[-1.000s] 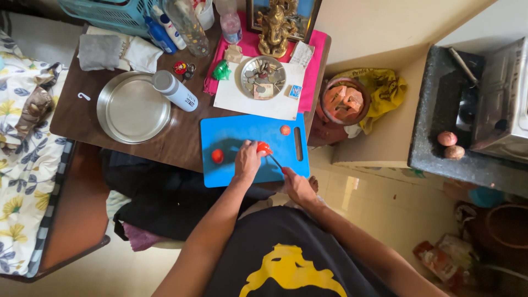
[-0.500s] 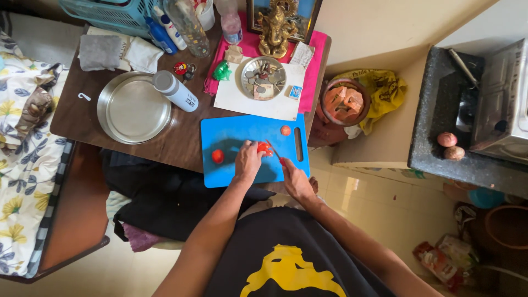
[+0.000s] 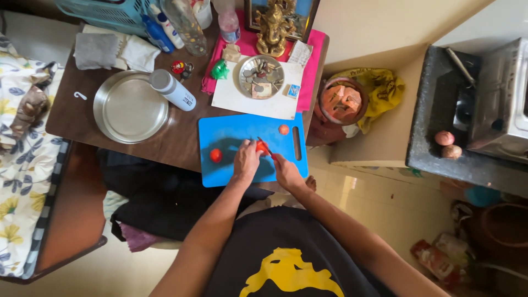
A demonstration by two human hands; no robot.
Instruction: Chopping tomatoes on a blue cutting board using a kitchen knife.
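Here, at the far left, a floral bedsheet (image 3: pixel 22 181) hangs beside the dark brown wooden tabletop (image 3: pixel 176 140). Near the table's left edge lies a round, shallow steel plate (image 3: pixel 130 106), and a white cylindrical bottle with a grey cap (image 3: pixel 172 89) lies tilted just beside its right rim. Toward the back edge sit a folded grey cloth (image 3: pixel 96 50) and a teal plastic basket (image 3: pixel 104 10).

At the table's front edge lies a bright blue rectangular plastic cutting board (image 3: pixel 231 137), its handle slot facing right. A small whole red tomato (image 3: pixel 216 155) sits on the board's left part, well apart from the hands. The left hand (image 3: pixel 246 163) rests on the board's middle, fingers curled down over a red tomato (image 3: pixel 262 146) and pinning it in place. Just to the right, the right hand (image 3: pixel 286 172) is clenched around a small knife (image 3: pixel 268 150), whose blade touches that tomato. A pale orange-red tomato piece (image 3: pixel 284 130) lies near the board's back edge, beside the slot.

Behind the board a white sheet carries a round steel dish of coins and small bits (image 3: pixel 262 76), and a brass figurine (image 3: pixel 273 26) stands on pink cloth at the back. Off the table's right edge sits a brown clay pot (image 3: pixel 341 104), with a grey stone counter (image 3: pixel 434 159) further right.
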